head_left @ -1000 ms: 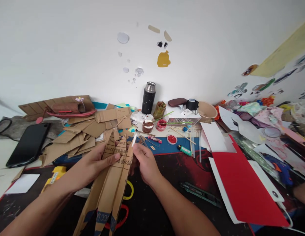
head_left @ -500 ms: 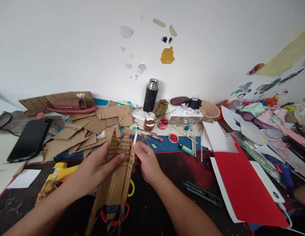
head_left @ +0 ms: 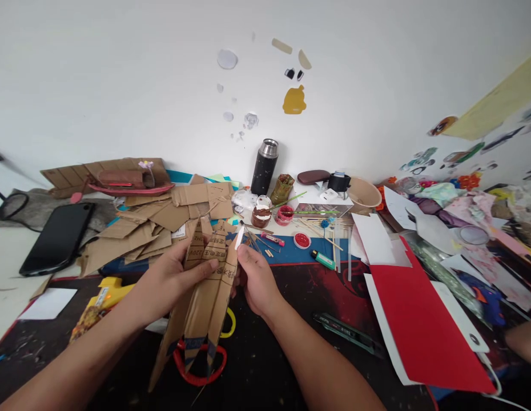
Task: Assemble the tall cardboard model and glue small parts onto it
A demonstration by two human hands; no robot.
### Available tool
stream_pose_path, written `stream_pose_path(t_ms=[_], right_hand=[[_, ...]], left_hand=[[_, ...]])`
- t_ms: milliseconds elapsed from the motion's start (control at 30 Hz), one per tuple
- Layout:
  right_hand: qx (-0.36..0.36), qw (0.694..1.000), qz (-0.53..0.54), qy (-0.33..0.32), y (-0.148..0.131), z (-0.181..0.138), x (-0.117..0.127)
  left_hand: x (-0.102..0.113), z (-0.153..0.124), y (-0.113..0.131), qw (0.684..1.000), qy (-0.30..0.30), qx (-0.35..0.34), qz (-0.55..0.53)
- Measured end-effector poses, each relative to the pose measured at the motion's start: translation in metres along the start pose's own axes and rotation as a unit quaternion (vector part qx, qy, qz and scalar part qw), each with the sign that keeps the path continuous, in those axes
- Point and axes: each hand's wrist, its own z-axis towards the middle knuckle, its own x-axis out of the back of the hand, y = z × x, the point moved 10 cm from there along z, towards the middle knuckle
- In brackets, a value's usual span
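Note:
A folded piece of cardboard (head_left: 205,297) with pointed ends and printed lettering stands between my hands. My left hand (head_left: 173,279) grips it from the left, its thumb across the printed face. My right hand (head_left: 257,277) pinches the right-hand flap near its top, and a thin white pointed strip (head_left: 239,237) sticks up beside the thumb. Whether that strip is part of the flap I cannot tell. Below the cardboard lie a red ring-shaped handle (head_left: 220,371) and a yellow one (head_left: 231,323), partly covered. A yellow glue gun (head_left: 113,291) lies left of my left forearm.
Cardboard scraps (head_left: 141,234) and a small model boat (head_left: 128,185) lie at the back left, beside a phone (head_left: 57,237). Behind my hands stand a black flask (head_left: 264,171) and paint jars (head_left: 285,214). A utility knife (head_left: 349,335) and red paper (head_left: 423,319) are on the right.
The cardboard has turned slightly, its right flap now leaning further outward with my right hand. More of the red handle shows below it. The whole view has shifted a little.

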Motion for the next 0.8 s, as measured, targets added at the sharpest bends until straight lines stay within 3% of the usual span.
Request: stream_pose_path(t_ms=[133, 300, 800], right_hand=[[0.012, 1.0, -0.009, 0.011, -0.003, 0.001, 0.001], [0.083, 0.993, -0.076, -0.018, -0.026, -0.004, -0.01], [0.075, 0.988, -0.136, 0.015, -0.023, -0.009, -0.011]], left_hand=[[0.004, 0.003, -0.003, 1.0, 0.022, 0.0, -0.005], [0.001, 0.005, -0.004, 0.999, 0.021, -0.006, 0.028], [0.006, 0.005, 0.004, 0.996, 0.037, -0.01, 0.075]])
